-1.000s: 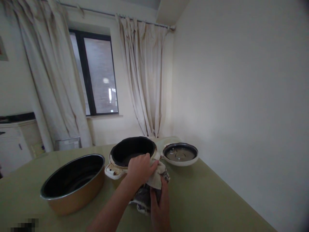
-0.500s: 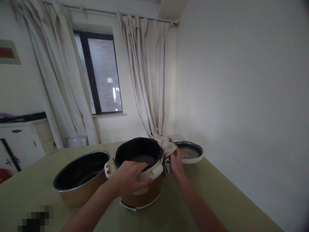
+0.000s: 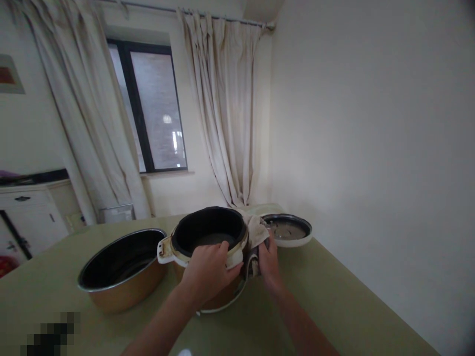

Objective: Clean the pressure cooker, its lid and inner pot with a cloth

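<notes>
An electric cooker body [image 3: 181,269] with a black cavity, a whitish rim and a brown-orange outside stands on the table in front of me. My left hand [image 3: 210,269] is closed over its near rim, fingers on the inner side and thumb outside. My right hand [image 3: 267,259] grips a beige and dark cloth [image 3: 256,235] against the cooker's right side. Behind that hand lies the round lid [image 3: 291,231], its grey inner face up. To the left sits an inner pot [image 3: 122,291], black inside and golden-brown outside, apart from my hands.
Everything stands on a green table [image 3: 315,296], whose right edge runs along a white wall [image 3: 371,148]. A white cabinet [image 3: 33,212] is at the far left. Curtains [image 3: 230,109] hang beside the window [image 3: 158,109].
My left hand has closed from lying loosely at the rim to gripping it. The cooker appears slightly turned or shifted. My right hand and the cloth have moved a little lower along its side.
</notes>
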A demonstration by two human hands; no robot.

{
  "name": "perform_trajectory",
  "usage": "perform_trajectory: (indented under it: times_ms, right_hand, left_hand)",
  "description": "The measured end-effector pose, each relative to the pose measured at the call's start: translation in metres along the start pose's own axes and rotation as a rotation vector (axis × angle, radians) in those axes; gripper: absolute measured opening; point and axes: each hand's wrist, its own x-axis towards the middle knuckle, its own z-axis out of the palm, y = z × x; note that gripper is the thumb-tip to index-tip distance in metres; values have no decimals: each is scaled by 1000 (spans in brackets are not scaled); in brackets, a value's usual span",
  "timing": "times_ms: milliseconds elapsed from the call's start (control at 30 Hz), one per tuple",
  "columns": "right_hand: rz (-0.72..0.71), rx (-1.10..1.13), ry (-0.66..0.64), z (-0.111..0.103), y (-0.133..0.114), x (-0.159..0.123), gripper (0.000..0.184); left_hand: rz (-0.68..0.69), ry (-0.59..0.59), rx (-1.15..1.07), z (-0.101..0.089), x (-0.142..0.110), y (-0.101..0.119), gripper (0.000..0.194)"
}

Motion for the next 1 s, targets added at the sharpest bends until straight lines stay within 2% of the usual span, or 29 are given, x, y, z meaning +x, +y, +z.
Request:
perform_trajectory:
  times_ms: [167, 233, 300, 367, 467, 533, 567, 633, 733, 800, 867, 1000]
  right_hand:
    - [-137, -122, 2, 26, -12, 32, 48]
    - [-186, -216, -6, 33, -18, 33, 42]
    - [-239, -301, -19, 36, -22, 16, 37]
    - [-306, -360, -47, 36, -24, -17, 35]
    - [-449, -454, -181, 33, -29, -68, 38]
    - [-536, -554, -322, 32, -37, -79, 44]
    - [-563, -610, -374, 33, -43, -75, 48]
    - [-565, -729, -397, 35, -57, -48, 52]
    - [-409, -940, -334, 41, -79, 8, 43]
    - [-344, -1049, -362, 46, -92, 27, 34]
    - [-405, -1097, -442, 52, -104, 21, 30]
    - [-628, -1041, -607, 57, -118, -24, 34]
  left_hand:
    - [101, 10, 14, 4, -6, -54, 48]
    - [139, 30, 7, 7, -7, -72, 52]
    - [186, 62, -7, 10, -7, -85, 55]
    - [249, 114, -46, 12, -8, -94, 60]
    - [347, 218, -152, 14, -9, -98, 69]
    - [379, 276, -217, 14, -9, -99, 68]
    - [384, 297, -241, 15, -9, -100, 66]
    - [390, 314, -266, 16, -9, -100, 66]
    - [402, 345, -264, 18, -10, -101, 70]
    - [405, 417, -251, 21, -10, -101, 66]
    - [391, 529, -238, 23, -10, -100, 61]
    - [341, 697, -223, 28, -13, -99, 59]
